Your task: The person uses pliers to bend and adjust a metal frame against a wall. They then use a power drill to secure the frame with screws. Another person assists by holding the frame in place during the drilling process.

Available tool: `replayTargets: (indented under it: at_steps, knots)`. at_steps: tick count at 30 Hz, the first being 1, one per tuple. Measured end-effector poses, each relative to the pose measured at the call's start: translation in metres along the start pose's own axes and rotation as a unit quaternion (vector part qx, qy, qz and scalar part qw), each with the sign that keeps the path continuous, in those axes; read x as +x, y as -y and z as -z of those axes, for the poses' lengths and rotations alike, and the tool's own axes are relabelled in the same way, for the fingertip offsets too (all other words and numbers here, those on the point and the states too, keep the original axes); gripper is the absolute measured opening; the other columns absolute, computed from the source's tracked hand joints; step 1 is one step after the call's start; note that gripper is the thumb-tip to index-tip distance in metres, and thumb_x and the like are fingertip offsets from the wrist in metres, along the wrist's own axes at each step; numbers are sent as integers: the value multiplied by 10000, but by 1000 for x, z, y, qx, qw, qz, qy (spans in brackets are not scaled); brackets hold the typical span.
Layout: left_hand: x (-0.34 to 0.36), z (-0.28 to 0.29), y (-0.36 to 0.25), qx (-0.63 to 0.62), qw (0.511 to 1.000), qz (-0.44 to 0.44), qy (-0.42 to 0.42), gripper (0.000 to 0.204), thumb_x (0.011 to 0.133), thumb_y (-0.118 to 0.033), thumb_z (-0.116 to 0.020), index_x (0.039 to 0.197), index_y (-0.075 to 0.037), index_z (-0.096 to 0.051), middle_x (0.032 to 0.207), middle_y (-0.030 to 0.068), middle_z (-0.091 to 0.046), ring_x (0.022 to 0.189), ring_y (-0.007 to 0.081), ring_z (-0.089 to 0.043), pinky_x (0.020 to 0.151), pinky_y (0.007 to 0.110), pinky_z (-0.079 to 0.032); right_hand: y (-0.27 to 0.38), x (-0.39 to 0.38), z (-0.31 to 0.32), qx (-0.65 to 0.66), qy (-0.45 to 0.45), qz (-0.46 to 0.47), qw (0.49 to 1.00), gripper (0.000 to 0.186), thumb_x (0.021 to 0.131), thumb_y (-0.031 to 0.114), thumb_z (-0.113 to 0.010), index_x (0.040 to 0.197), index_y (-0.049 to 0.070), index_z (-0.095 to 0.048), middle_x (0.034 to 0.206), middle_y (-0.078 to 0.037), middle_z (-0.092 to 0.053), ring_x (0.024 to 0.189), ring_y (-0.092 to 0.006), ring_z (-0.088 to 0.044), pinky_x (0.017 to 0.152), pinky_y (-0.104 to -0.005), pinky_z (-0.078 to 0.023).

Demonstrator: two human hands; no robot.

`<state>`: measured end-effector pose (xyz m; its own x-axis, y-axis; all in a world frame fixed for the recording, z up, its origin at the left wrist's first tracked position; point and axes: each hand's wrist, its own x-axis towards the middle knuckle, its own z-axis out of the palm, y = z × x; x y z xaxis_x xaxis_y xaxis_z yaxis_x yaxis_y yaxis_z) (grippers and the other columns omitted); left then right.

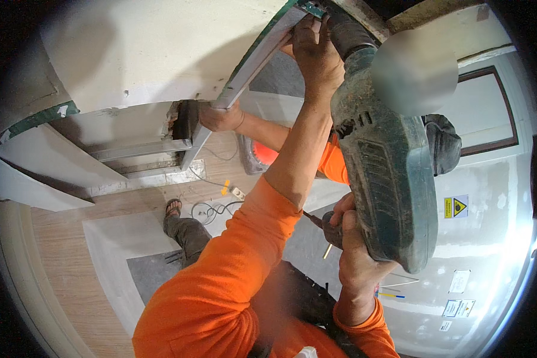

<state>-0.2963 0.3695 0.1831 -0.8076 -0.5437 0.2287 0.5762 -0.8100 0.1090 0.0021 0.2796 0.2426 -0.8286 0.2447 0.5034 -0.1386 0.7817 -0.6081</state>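
Observation:
My right hand [358, 250] grips the rear handle of a large, dusty green power drill [385, 173]. The drill points upward, its dark chuck [351, 33] close to the top of the panel frame. Beside the chuck, my left hand [317, 59] is raised with fingers curled at the upper end of a light metal profile [244, 74]; what they grip is partly hidden. This profile runs along the cut edge of a white wall panel [161, 48]. Lower down, another person's hand [221, 116] holds the same profile; that person stands behind the drill.
A cable with a white socket block [237, 193] lies on the wood-look floor [59, 250]. A red and grey object [262, 154] stands near the wall base. On the right are a door [489, 110] and a patched wall [489, 238]. Loose board pieces [36, 179] lean at left.

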Motion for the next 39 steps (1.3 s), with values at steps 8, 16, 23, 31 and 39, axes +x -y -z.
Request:
replayTargets:
  at_steps: [8,16,23,31,39]
  knots:
    - [-8,-7,10,54,996,39,-55,282,983,-215,-629,1145,11,-584,924,57,-576,803,115,-565,734,253,-482,-1,-1,3,0,5,0,1000,69,847,-69,-570,908,-46,-595,730,-93,-599,615,-162,-560,584,-286,-454]
    - [-4,22,56,-62,997,39,11,239,996,-212,-610,1134,-18,-597,904,38,-575,754,94,-572,648,232,-450,-1,2,-3,4,12,4,1000,46,868,-70,-576,868,-28,-596,707,-80,-590,616,-157,-554,587,-279,-445]
    - [4,-7,-6,183,979,-89,-15,193,983,-167,-601,1074,3,-618,997,109,-626,887,197,-586,791,351,-459,-1,6,1,-60,36,33,997,54,851,-63,-590,842,-15,-612,714,-66,-609,623,-138,-559,593,-272,-449]
    - [1,21,22,250,961,-120,22,49,918,-41,-603,927,-7,-638,845,85,-637,735,147,-608,638,334,-488,2,7,-5,-2,-23,-46,999,80,828,-51,-632,899,-19,-648,774,-70,-650,684,-147,-602,653,-293,-497]
    - [32,71,37,502,806,-283,133,192,937,-80,-542,1079,-1,-644,1079,113,-642,966,256,-616,837,386,-481,-28,17,15,1,25,-90,996,715,735,7,-761,1375,-11,-442,1320,-146,-555,1198,-217,-552,1033,-331,-411]
